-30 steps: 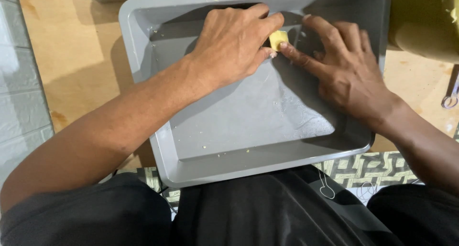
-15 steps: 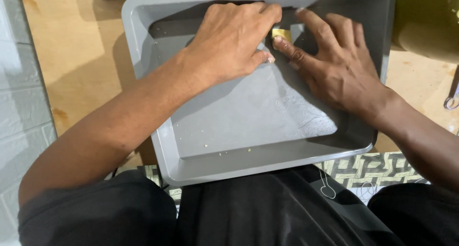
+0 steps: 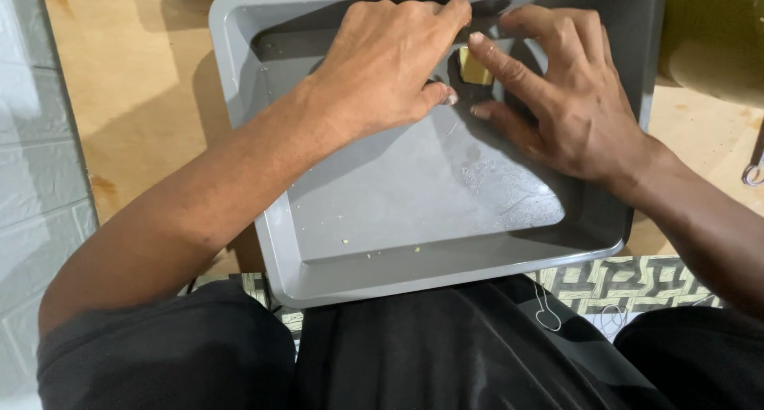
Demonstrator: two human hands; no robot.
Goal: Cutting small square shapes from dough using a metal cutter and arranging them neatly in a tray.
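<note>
A grey tray [image 3: 278, 243] lies on a wooden surface [image 3: 135, 83], its near rim resting against the person's lap. The tray floor shows a greasy, smeared patch toward the right and a few pale crumbs near the front wall.

A small yellow block [image 3: 475, 69] sits on the tray floor close to the far wall, in the upper right part of the tray. It lies between the two hands.

The left hand [image 3: 390, 60] reaches in from the lower left, palm down. Its fingers are curled together around the left side of the block; the thumb tip points toward the block from below. Contact with the block is hidden by the fingers, so a firm grip cannot be confirmed.

The right hand [image 3: 573, 99] reaches in from the right, palm down. Its fingers are spread apart. The index fingertip rests on the top right edge of the block; the thumb lies on the tray floor just below the block.

A patterned mat [image 3: 629, 287] shows under the near right corner of the tray. A white brick wall [image 3: 32, 179] stands at the left.
</note>
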